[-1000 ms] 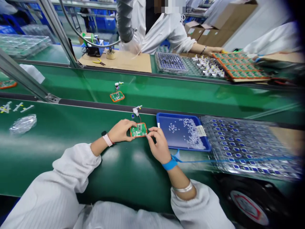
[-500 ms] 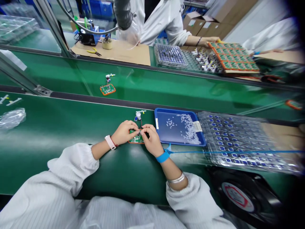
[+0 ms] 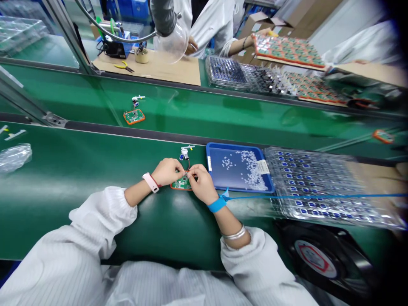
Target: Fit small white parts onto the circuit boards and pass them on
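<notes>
My left hand [image 3: 167, 172] and my right hand [image 3: 202, 184] meet over a green circuit board with an orange frame [image 3: 181, 185] on the green conveyor belt [image 3: 73, 170]. Their fingertips pinch something small at the board's upper edge, and my fingers hide much of the board. A thin red wire [image 3: 188, 163] rises from there to a small white component [image 3: 184, 153], which lies beyond the board with a small blue part [image 3: 181, 157] beside it. A pink watch [image 3: 151, 182] circles my left wrist. A blue wrist strap [image 3: 217, 205] circles my right.
To the right stand a blue tray of small white parts [image 3: 219, 170] and a clear blister tray of blue components [image 3: 312, 182]. A black fan [image 3: 315, 259] sits at lower right. On the far belt lies another board [image 3: 134, 116]. Beyond, a co-worker's hand [image 3: 264, 32] raises a tray of boards [image 3: 288, 52].
My right hand has moved in from the board's right edge, and my fingertips now meet over the board. The co-worker's tray of boards has lifted. The whole view has shifted slightly.
</notes>
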{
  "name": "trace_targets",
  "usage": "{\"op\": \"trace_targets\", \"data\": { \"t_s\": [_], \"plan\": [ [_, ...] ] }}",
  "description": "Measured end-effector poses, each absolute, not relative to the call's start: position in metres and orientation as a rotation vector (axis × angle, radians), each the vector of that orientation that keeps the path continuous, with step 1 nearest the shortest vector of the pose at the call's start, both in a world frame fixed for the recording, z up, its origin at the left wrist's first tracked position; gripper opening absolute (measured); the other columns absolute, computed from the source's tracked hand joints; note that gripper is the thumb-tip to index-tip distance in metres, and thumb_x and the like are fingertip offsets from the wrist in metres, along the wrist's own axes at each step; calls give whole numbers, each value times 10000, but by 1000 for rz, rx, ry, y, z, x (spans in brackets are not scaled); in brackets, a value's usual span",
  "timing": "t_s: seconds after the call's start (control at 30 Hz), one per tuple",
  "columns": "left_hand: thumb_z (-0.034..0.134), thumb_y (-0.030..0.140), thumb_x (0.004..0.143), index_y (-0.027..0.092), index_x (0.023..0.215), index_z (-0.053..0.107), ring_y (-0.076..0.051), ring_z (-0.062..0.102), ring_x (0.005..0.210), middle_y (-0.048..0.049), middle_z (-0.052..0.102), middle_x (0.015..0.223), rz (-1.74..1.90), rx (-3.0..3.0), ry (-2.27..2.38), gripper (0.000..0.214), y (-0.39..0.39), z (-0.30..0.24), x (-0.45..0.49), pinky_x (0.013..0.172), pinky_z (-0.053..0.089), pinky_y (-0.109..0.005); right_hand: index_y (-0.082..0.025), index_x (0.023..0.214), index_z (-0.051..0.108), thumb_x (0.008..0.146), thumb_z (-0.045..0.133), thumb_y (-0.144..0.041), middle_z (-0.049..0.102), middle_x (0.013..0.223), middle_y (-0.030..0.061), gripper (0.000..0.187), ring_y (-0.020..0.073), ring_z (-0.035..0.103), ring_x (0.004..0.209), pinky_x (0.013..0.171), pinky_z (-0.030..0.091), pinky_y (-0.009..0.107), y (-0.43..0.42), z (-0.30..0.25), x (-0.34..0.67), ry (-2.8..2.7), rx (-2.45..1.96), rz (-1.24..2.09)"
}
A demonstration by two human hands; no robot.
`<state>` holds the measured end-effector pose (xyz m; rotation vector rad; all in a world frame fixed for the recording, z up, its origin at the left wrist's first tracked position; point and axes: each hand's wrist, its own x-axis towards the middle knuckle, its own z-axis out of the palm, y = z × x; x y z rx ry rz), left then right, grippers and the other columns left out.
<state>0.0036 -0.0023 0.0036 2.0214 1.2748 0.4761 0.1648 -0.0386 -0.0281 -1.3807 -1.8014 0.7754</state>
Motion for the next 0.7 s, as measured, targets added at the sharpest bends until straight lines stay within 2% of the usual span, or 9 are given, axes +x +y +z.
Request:
{"op": "trace_targets", "data": {
  "t_s": [0.17,0.33,0.5,0.7],
  "plan": [
    [600,196,731,175,741,674,-156,618,755,-23,675,800,634,2088,1145,78,-5,2,-3,717,473,-265,-188,697,514,815,430,-142,526,853,84,152,198,500,854,781,419,358,-46,-9,164,-1904,-1393,501],
    [544,199,788,168,905,660,-171,618,809,-57,671,907,722,2166,1168,167,-9,-6,-8,749,481,-299,-188,667,535,803,460,-186,555,833,86,155,211,501,860,836,391,383,-23,1,232,-1760,-1600,122],
    [518,227,823,192,900,677,-186,628,872,-45,687,933,691,2220,1143,181,-7,-7,-7,792,483,-320,-177,596,543,729,518,-213,583,728,94,140,230,528,808,812,412,382,4,-23,309,-1627,-1941,156],
    [523,239,823,190,916,683,-185,634,858,-48,687,941,692,2240,1117,191,-5,-8,-8,784,491,-318,-185,574,561,709,518,-246,624,703,87,155,231,537,789,801,422,387,7,-36,321,-1661,-1962,161]
  ]
}}
